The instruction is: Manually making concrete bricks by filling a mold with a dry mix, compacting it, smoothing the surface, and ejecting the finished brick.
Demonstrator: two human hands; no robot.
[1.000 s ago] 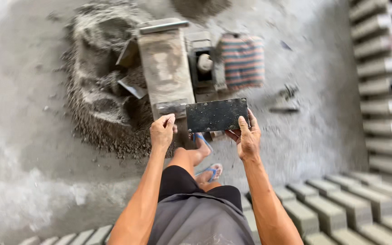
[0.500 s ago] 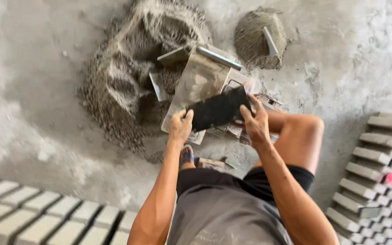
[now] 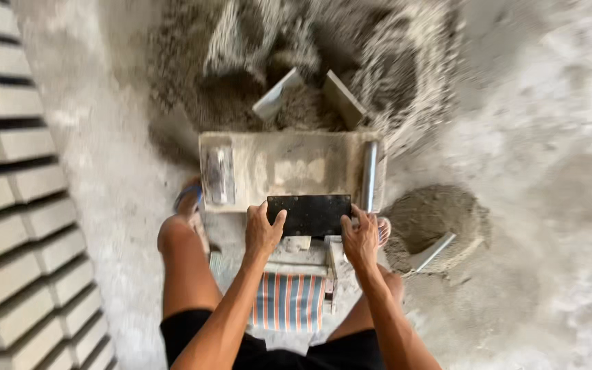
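I hold a flat black rectangular plate (image 3: 310, 214) level between both hands. My left hand (image 3: 262, 231) grips its left edge and my right hand (image 3: 359, 238) grips its right edge. The plate hovers over the near edge of a grey, cement-smeared work table (image 3: 289, 164). A trowel-like metal tool (image 3: 218, 175) lies at the table's left end and a metal tube (image 3: 368, 175) lies along its right end. Below the plate is a small frame, with a striped cloth seat (image 3: 289, 301) between my knees.
A big heap of grey sand-cement mix (image 3: 310, 62) lies beyond the table with two flat boards (image 3: 310, 99) stuck in it. A smaller mound (image 3: 436, 223) with a tool in it sits to the right. Rows of moulded grey blocks (image 3: 15, 205) cover the ground on the left.
The view has swung round, so the table now lies square in front of me. Both hands kept their hold and brought the black plate down to the table's near edge.
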